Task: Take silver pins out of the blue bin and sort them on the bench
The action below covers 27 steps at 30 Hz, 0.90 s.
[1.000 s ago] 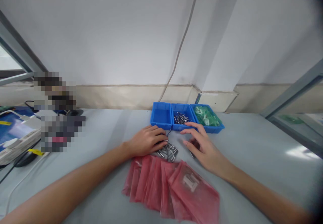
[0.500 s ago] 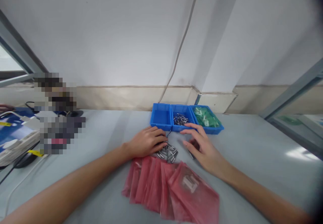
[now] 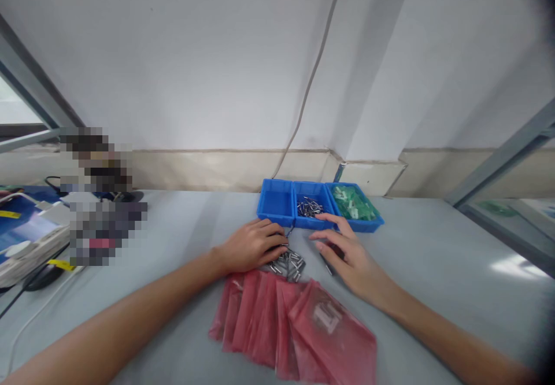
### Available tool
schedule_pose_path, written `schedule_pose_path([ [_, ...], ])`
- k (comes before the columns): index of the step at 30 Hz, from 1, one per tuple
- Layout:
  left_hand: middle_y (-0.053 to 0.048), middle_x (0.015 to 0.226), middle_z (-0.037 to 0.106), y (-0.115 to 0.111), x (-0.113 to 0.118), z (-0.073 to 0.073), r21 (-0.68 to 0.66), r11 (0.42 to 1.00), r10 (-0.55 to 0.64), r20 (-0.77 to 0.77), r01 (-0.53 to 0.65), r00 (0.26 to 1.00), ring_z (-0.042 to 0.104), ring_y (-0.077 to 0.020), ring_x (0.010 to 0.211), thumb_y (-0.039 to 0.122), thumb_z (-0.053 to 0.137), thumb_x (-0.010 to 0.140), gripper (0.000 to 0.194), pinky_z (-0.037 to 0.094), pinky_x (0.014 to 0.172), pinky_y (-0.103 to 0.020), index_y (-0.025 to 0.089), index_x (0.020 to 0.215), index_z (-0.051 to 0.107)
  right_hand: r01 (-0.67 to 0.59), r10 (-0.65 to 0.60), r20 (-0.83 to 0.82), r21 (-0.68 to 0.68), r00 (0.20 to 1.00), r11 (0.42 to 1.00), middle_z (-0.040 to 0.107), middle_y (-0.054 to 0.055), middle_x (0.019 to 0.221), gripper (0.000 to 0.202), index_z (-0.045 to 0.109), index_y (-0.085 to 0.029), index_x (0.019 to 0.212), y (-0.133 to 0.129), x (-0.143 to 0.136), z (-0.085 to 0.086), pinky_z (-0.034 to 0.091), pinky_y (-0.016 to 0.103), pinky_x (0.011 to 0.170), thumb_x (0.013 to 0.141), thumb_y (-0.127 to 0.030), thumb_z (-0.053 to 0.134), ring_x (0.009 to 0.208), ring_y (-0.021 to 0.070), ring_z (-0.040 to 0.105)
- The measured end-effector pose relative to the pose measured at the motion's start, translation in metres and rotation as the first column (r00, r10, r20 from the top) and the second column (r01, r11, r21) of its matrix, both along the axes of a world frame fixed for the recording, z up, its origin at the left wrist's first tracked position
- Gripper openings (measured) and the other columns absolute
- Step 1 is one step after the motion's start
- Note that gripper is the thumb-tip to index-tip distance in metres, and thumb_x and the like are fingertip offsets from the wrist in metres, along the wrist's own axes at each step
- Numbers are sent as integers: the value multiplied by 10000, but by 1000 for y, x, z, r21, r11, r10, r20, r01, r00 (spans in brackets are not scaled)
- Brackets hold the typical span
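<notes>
My left hand (image 3: 254, 246) lies palm down with its bent fingers over the left side of a small pile of short metal pins (image 3: 292, 265). The fingertips are partly hidden there. To the right, my right hand (image 3: 349, 255) hovers near the pile with thumb and fingers apart. A thin dark stick (image 3: 326, 265) shows just below its thumb; whether it touches the hand I cannot tell. Several red translucent bags (image 3: 260, 321) are fanned out in front of the pile. Pale pieces show through the rightmost bag (image 3: 347, 344).
Behind the hands stand three joined blue bins: a left bin (image 3: 276, 200) with its bottom showing, a middle one holding metal pins (image 3: 310, 206), and a right one holding green bags (image 3: 353, 203). At left are a power strip (image 3: 39, 252), cables and a blurred-out area.
My right hand's fingers have shifted very slightly near the pile. The left hand stays in place on the pins, and the bags and bins look the same.
</notes>
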<state>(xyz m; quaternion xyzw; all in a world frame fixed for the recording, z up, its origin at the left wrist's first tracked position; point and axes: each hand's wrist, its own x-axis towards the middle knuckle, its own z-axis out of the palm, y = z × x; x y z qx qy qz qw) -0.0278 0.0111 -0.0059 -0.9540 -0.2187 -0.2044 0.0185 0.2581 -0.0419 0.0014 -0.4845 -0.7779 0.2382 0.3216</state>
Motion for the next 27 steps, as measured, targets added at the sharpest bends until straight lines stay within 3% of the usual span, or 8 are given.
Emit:
schedule_pose_path([
  [6,-92,1203,711,0,0,0,5,1000,-2,12,2,1000,676,-214,1064,369,469,1135,320,530,958,-366,185,1197,724,-4,4,-22,-7,1000,1000,396,87,1602,199,686,-290,1130,0,0,-1,600,486,812,1095,-391,518,750,160,650],
  [14,-89,1198,713,-1,1,1,10,1000,3,-5,-3,1000,671,-212,1057,363,468,1136,312,516,953,-356,185,1207,714,-12,11,-50,-13,999,1000,391,88,1592,165,654,-285,1160,0,-1,-4,604,446,784,1088,-376,537,694,125,615],
  [27,-83,1205,709,-1,0,1,-11,1000,1,-10,-1,1000,669,-213,1061,361,465,1137,313,509,953,-358,186,1215,713,-1,3,-33,45,999,999,380,102,1585,171,633,-308,1226,-1,-2,-2,616,485,812,1075,-322,554,747,151,636],
])
